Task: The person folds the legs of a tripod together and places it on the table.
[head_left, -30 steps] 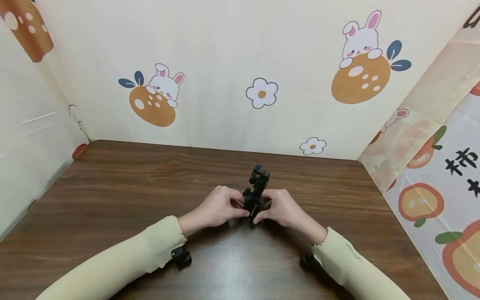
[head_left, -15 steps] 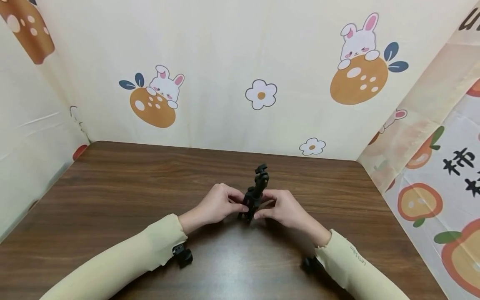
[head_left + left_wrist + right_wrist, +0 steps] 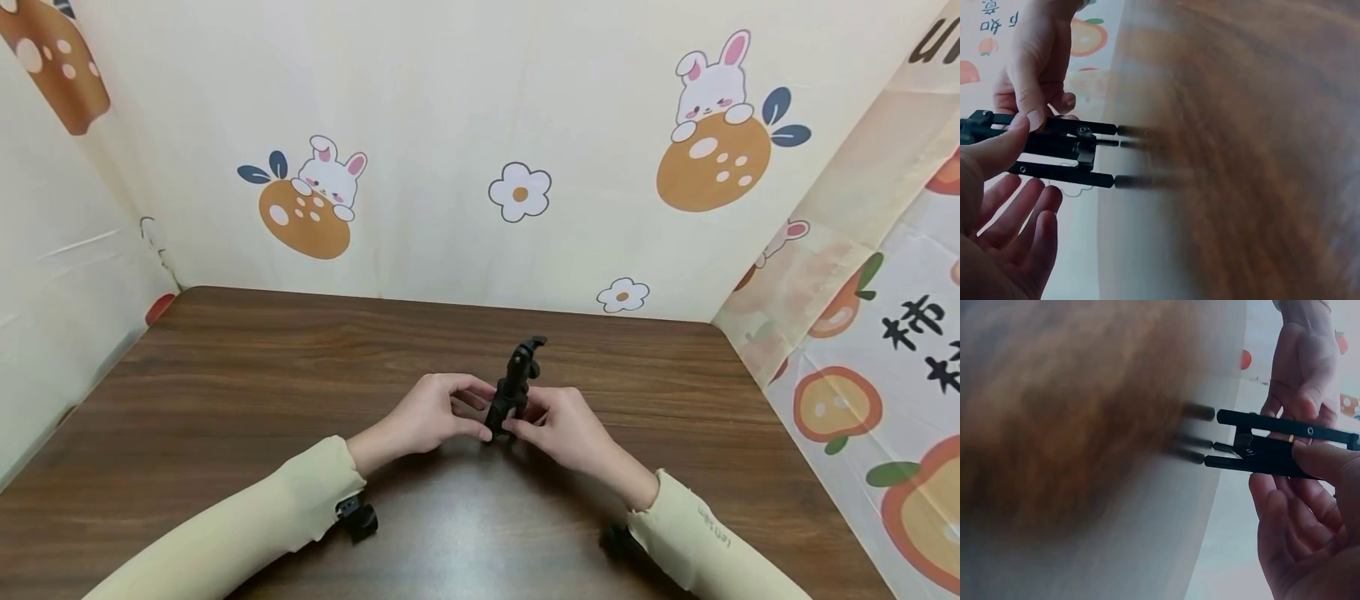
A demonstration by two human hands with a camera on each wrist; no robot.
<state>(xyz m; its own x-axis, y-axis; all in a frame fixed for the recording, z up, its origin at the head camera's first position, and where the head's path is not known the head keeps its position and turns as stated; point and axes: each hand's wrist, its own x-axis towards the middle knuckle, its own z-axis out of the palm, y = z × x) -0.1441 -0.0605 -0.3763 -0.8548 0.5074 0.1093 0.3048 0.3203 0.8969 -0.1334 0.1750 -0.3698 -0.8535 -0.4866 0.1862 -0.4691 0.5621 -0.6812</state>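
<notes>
A small black tripod [image 3: 517, 372] stands nearly upright on the brown table [image 3: 315, 350], its head leaning a little to the right. My left hand [image 3: 431, 414] holds it from the left, thumb low on a leg and fingers reaching behind. From the right, my right hand [image 3: 570, 427] pinches its lower part between thumb and fingers. Both wrist views show the tripod's legs [image 3: 1097, 180] close together and nearly parallel, their feet at the tabletop. In the right wrist view, the right thumb presses the dark body [image 3: 1266, 456]; part of the fingers is hidden behind it.
A pale cloth wall [image 3: 435, 100] printed with rabbits and flowers rises behind the table. Another printed cloth [image 3: 847, 458] hangs along the right edge. Black wrist cameras [image 3: 358, 518] sit below the sleeves.
The tripod has turned about its upright axis, and its head now points to the right. My left thumb sits lower, and both hands have shifted slightly with the turning.
</notes>
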